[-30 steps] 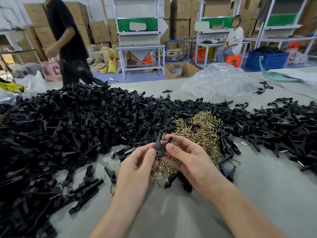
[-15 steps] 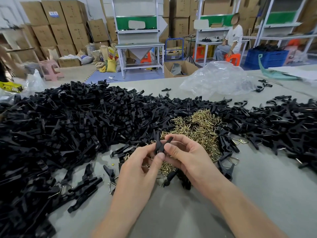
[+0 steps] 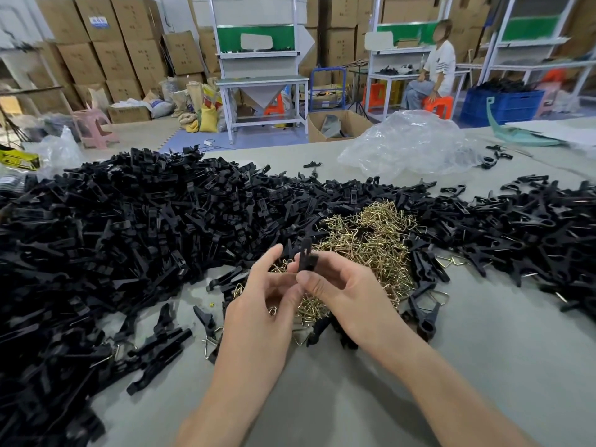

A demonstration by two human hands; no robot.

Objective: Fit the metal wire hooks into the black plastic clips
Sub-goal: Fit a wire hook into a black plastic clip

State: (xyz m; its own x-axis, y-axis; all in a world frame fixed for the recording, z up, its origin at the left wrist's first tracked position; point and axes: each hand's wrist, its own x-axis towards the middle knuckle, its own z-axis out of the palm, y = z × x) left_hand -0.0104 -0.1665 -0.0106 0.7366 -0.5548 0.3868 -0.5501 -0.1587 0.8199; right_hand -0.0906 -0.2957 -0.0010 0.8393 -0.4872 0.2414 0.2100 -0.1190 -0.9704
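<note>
Since half a second back, my feed shows the left hand point(image 3: 258, 304) loosening off the clip, its forefinger now lifted clear, while the right hand point(image 3: 342, 291) has kept its hold. Largest in view is the grey surface point(image 3: 483, 366), which runs from the near edge under my camera to the far edge. A deep heap of black clips point(image 3: 129, 237) covers its left side and stretches in a band across the middle to the right edge. Towards the far edge, right of centre, lies a crumpled clear plastic bag point(image 3: 409, 146). Ringed by the band of clips in the middle of the surface sits a smaller mound of brass-coloured wire hooks point(image 3: 371, 240), with a few stray hooks and loose clips scattered on the bare patch toward the near edge. Both hands hover over the near rim of that mound. The right hand pinches a single clip point(image 3: 307, 258) between thumb and fingertips, holding it upright above the hooks. The left hand is just beside it, thumb close to the right thumb, forefinger stretched out and apart from the clip. Its other fingers curl inward out of my sight, and I cannot tell whether they hold a hook.
</note>
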